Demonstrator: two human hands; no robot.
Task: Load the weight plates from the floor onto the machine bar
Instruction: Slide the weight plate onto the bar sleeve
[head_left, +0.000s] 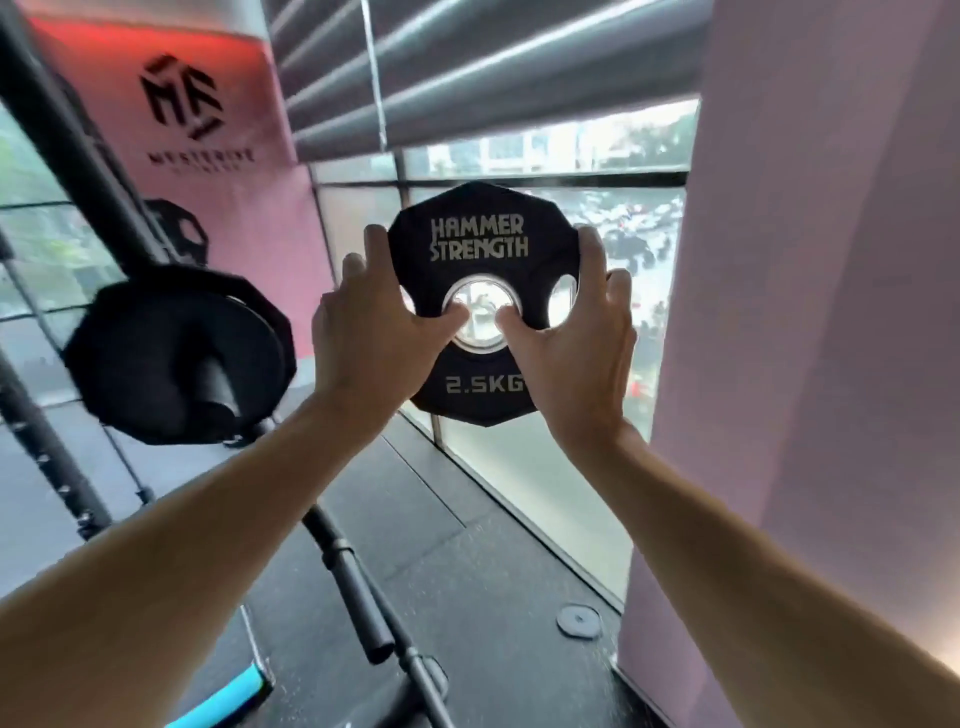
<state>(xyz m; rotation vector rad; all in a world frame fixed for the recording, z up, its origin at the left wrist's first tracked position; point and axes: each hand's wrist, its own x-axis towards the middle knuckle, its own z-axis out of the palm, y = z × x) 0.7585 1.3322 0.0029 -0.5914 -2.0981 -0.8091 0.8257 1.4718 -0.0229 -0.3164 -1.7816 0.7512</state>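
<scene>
At left, a large black plate (176, 353) sits loaded on the machine bar (221, 387). You hold the 2.5 kg plate (480, 244) upright at centre, clear of the floor and right of the bar. Your left hand (371, 332) and right hand (576, 338) each grip clamped on its edges, thumbs at the hub. A small disc (578, 620) lies on the floor, near right.

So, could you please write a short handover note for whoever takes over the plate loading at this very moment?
Left hand: grips the 2.5 kg plate at its left edge, thumb at the centre hole.
Right hand: grips its right edge the same way.
The plate is held upright in the air before the window, not on the bar.
Done: one larger black plate already sits on the bar sleeve, to the left.
Left: slide the 2.5 kg plate onto that sleeve. A small disc lies on the floor; too small to identify.
</scene>
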